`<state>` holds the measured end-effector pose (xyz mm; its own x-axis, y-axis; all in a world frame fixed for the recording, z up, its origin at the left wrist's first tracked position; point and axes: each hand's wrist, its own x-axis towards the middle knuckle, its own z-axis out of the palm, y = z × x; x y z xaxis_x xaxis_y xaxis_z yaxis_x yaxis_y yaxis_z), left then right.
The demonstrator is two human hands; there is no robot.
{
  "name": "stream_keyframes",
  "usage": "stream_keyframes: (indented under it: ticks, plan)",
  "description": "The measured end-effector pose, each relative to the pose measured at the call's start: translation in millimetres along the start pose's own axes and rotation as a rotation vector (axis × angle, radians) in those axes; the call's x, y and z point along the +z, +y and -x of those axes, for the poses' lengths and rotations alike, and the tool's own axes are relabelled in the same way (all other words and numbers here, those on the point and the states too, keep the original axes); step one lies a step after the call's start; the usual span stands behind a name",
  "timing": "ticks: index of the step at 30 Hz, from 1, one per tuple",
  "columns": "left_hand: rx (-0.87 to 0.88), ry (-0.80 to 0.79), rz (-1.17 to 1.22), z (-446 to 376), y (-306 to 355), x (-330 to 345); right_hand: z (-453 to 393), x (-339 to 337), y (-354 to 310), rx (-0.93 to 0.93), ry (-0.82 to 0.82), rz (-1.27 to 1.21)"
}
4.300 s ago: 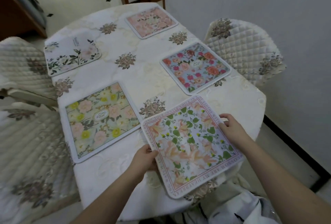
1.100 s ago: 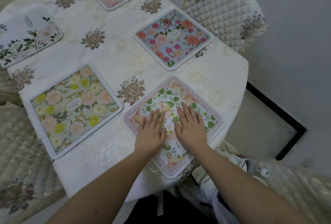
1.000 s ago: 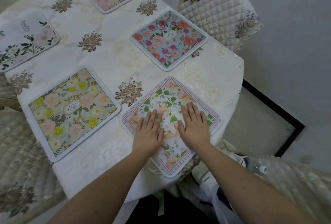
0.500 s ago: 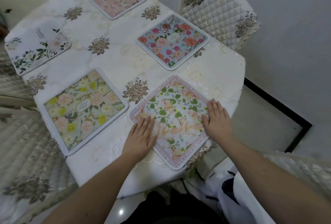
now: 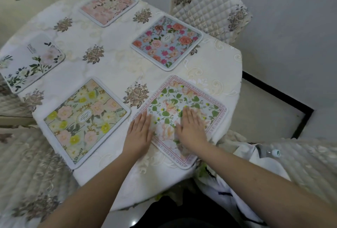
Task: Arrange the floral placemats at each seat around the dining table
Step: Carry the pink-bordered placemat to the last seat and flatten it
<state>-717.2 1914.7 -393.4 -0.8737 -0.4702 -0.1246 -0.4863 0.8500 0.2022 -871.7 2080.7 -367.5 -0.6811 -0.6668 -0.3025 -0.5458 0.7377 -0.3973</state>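
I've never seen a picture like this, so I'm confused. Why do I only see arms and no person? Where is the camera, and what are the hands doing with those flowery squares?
The camera sits on the person's head and looks down, so you see only their arms, as if through their eyes. There is no robot here, just two bare hands.

In front of them is a table under a cream cloth with brown flower patches. Five floral placemats lie on it: a pink one, a blue one with red roses, a white one with green sprigs, a yellow-flowered one, and a nearest mat with green leaves.

The left hand and the right hand lie flat on that nearest mat, fingers straight. Nothing is being gripped. A quilted chair stands behind the table.
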Motion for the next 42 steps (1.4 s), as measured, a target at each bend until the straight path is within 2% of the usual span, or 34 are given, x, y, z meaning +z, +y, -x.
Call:
stream_keyframes:
  ticks: [6, 10, 17, 27, 32, 42]
  plan:
    - [0.141, 0.011, 0.01, -32.7, 25.3, 2.9, 4.6, 40.5, -33.4, -0.015, 0.003, 0.027]
    - [0.201, -0.052, -0.03, -33.6, 19.6, 17.0, 20.5, 53.5, -25.9, -0.044, 0.043, 0.103]
    - [0.247, -0.07, -0.07, -30.2, 8.4, 15.5, 40.0, 52.8, -6.5, -0.019, 0.07, 0.081]
    - [0.268, -0.162, -0.086, -16.1, -22.9, 3.0, 66.7, 46.3, 24.8, 0.086, 0.073, 0.113]
    - [0.268, -0.171, -0.096, -3.1, -38.1, -1.0, 86.6, 50.7, 41.0, 0.14, 0.156, 0.134]
    - [0.3, -0.247, -0.132, 28.2, -93.5, -10.9, 130.7, 49.0, 31.8, 0.358, 0.099, 0.156]
